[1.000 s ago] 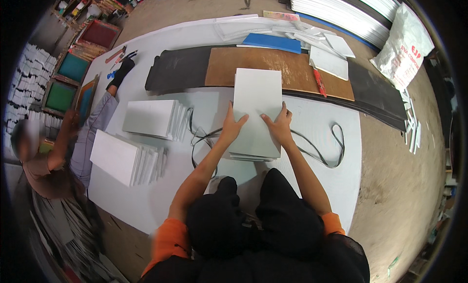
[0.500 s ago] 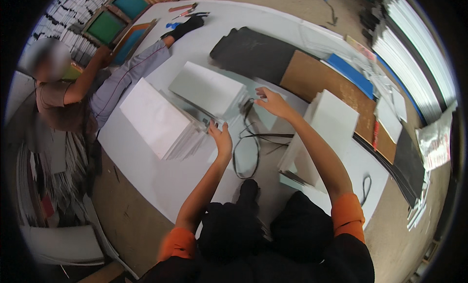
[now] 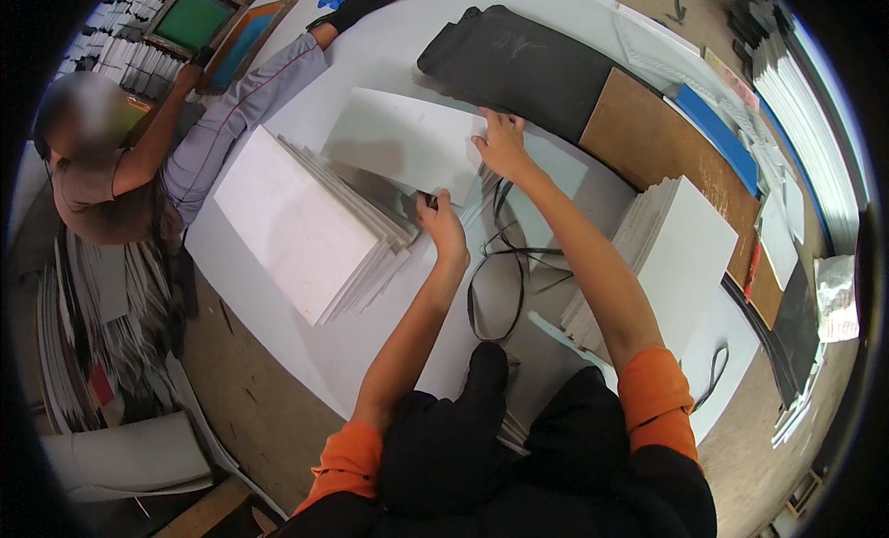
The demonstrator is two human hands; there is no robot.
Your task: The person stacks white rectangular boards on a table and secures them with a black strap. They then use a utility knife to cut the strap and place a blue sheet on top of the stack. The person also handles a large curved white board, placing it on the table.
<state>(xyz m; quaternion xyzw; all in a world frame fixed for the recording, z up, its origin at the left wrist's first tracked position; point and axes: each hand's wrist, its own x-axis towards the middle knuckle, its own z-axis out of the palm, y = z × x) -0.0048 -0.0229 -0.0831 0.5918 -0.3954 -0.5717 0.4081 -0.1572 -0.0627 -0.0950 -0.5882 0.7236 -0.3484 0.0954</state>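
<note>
Left hand (image 3: 446,228), half-curled | right hand (image 3: 505,147), partly open | both at white board stack (image 3: 394,135), grip unclear | black strap (image 3: 532,251) nearby

Orange sleeves (image 3: 657,401) meet black clothing (image 3: 435,459), with the forearms (image 3: 593,269), left hand (image 3: 445,228) and right hand (image 3: 506,149) bare.
</note>
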